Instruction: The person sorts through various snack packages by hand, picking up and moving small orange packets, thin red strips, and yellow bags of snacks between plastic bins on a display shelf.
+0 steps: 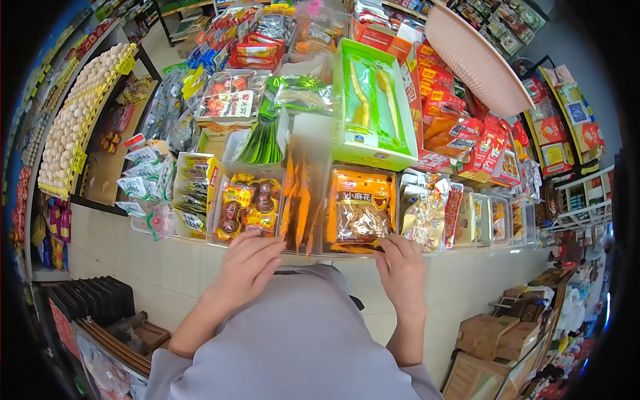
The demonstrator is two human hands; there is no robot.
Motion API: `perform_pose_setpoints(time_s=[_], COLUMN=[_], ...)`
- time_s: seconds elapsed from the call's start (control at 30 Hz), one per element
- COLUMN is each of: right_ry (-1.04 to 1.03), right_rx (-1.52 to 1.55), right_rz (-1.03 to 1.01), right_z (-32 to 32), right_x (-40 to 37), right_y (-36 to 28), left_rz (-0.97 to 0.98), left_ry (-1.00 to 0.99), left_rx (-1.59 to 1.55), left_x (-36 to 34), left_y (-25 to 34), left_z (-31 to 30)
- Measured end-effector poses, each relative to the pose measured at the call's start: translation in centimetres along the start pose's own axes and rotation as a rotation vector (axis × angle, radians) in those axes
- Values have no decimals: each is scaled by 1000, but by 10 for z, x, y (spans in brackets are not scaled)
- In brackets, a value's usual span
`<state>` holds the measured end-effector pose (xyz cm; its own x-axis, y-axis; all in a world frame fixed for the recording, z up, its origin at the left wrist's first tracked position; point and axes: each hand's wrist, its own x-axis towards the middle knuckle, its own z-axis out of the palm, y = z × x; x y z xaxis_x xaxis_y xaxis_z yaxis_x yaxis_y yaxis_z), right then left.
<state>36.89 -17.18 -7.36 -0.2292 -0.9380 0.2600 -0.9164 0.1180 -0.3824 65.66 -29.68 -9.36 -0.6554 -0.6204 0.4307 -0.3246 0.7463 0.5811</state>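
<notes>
My left hand lies at the front edge of a clear bin, its fingers stretched out towards the right. In that bin are yellow packets with round brown snacks. My right hand has its thumb and fingertips pinched at the lower right edge of an orange snack bag with a clear window. The bag lies face up in its own clear bin, with more orange packaging under its lower edge. Between my hands, several orange packets stand on edge in a narrow bin.
A green box of long packs sits behind the orange bag. Cream-coloured packs fill the bin at right. A pink basket leans at the upper right. Egg trays stand at left, and cardboard boxes at lower right.
</notes>
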Motion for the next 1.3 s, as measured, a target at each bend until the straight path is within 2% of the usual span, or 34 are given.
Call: perform_pose_setpoints(time_s=[0.17, 0.33, 0.4, 0.5, 0.83, 0.93, 1.17, 1.3], right_ry=[-112, -110, -126, -42, -86, 3, 71, 165], right_rx=[-176, -266, -306, -324, -413, -374, -490, -435], right_rz=[58, 81, 95, 57, 221, 212, 154, 96], right_z=[12, 25, 28, 34, 47, 52, 47, 34], right_x=[-6, -7, -6, -6, -7, -17, -22, -3], right_y=[3, 15, 15, 21, 6, 7, -12, -45], left_rz=[-112, -96, -102, -127, -65, -52, -57, -112], left_ry=[118, 150, 150, 135, 60, 55, 48, 50], left_rx=[-72, -92, -97, -91, -124, -132, -169, -135], left_x=[-32, -44, -52, -65, -78, -83, -81, -82], left_y=[-11, -20, -27, -39, -71, -79, -77, -73], left_z=[-15, -30, -38, -52, -78, -77, -72, -72])
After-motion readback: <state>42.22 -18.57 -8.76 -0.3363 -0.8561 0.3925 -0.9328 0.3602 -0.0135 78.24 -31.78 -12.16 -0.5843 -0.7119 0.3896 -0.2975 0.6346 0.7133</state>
